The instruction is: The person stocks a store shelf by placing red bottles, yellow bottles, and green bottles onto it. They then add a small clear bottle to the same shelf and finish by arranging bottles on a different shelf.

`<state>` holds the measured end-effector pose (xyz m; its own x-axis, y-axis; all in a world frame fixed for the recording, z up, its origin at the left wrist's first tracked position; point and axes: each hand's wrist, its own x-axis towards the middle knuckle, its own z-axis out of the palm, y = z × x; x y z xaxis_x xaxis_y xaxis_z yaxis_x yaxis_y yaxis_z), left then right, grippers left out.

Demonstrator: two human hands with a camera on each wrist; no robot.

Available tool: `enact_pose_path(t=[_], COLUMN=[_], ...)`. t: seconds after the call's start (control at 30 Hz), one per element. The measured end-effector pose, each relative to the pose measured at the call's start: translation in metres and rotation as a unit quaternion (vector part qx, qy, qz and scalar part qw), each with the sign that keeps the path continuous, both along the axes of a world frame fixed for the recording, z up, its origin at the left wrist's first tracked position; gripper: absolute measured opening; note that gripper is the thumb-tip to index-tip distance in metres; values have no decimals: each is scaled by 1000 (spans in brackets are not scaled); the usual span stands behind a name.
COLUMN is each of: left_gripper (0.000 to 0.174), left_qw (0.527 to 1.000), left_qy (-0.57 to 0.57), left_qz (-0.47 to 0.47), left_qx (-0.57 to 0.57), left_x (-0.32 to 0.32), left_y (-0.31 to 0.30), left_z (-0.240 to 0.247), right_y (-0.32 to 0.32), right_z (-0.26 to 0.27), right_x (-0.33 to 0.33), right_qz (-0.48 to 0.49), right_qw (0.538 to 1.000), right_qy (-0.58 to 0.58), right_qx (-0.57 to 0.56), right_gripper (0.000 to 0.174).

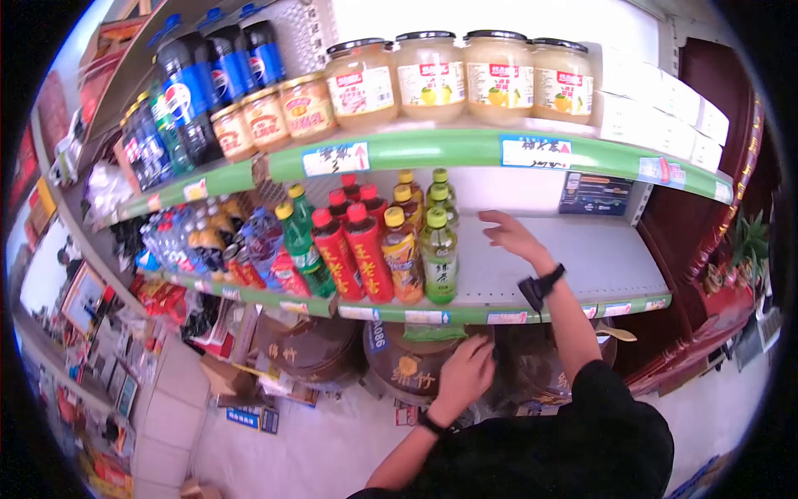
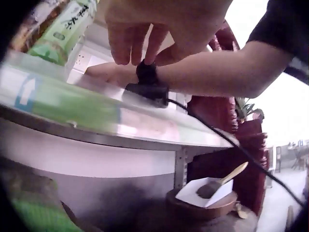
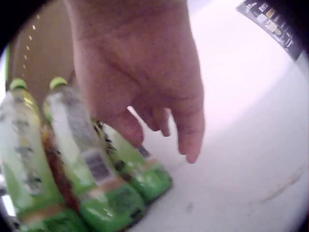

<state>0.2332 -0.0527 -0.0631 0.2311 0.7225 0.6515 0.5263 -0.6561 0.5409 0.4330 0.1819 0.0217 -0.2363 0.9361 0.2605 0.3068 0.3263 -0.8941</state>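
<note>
In the head view the right hand [image 1: 517, 239] is over the middle shelf, to the right of the green tea bottles [image 1: 440, 264], fingers loosely extended and holding nothing. The right wrist view shows that hand [image 3: 140, 72] beside three green bottles [image 3: 96, 169], its fingers apart; whether it touches one is unclear. Below the shelf's front edge, the left hand [image 1: 465, 378] hangs with relaxed fingers before a brown jar [image 1: 399, 374]. From the left wrist view, the left hand [image 2: 161, 29] looks empty, and the right forearm [image 2: 207, 75] reaches across behind it.
Red bottles [image 1: 366, 258] and an orange-labelled bottle [image 1: 403, 266] stand left of the green ones. Large glass jars [image 1: 499, 79] and white boxes [image 1: 632, 104] fill the upper shelf. A green shelf edge [image 1: 432, 150] runs above the right hand. A wooden spoon [image 2: 235, 172] lies below.
</note>
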Motion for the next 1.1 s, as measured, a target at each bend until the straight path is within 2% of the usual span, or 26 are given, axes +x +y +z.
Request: enact_pose_path(t=[0.1, 0.17, 0.23, 0.37, 0.43, 0.5, 0.53, 0.6, 0.7, 0.77, 0.93, 1.03, 1.1], left_gripper=[22, 20, 20, 22, 24, 23, 22, 24, 25, 26, 24, 25, 25], left_qw=[990, 966, 936, 863, 838, 830, 831, 824, 821, 809, 782, 780, 759], left_qy=[38, 81, 97, 71, 50, 23, 10, 39, 33, 43, 43, 13, -6], left_qz=[51, 128, 179, 334, 387, 391, 392, 361, 372, 405, 459, 491, 533], left_qx=[-128, -210, -286, -372, -382, -396, -394, -435, -431, -425, -419, -389, -374], left_x=[-55, -93, -121, -116, -98, -77, -69, -56, -50, -49, -54, -60, -68], left_y=[-64, -119, -181, -295, -340, -373, -385, -402, -425, -432, -462, -500, -529], left_z=[-77, -128, -145, -146, -142, -141, -144, -140, -149, -136, -112, -114, -114], right_y=[-65, -110, -153, -216, -247, -276, -285, -321, -370, -383, -393, -400, -407], right_z=[13, 7, -9, -77, -112, -164, -211, -244, -263, -278, -286, -292, -297], right_x=[21, 26, 23, -11, -42, -66, -71, -80, -78, -72, -66, -87, -111], right_qz=[29, 64, 105, 224, 226, 251, 269, 321, 406, 431, 420, 414, 429], right_qw=[999, 996, 991, 959, 947, 934, 939, 913, 841, 808, 807, 815, 815], right_qy=[38, 59, 77, 121, 92, 63, 31, -7, -37, -81, -139, -148, -164], right_qx=[19, 9, -14, -124, -208, -246, -214, -251, -357, -394, -391, -378, -354], right_gripper=[40, 36, 33, 30, 30, 28, 27, 33, 36, 36, 35, 34, 34])
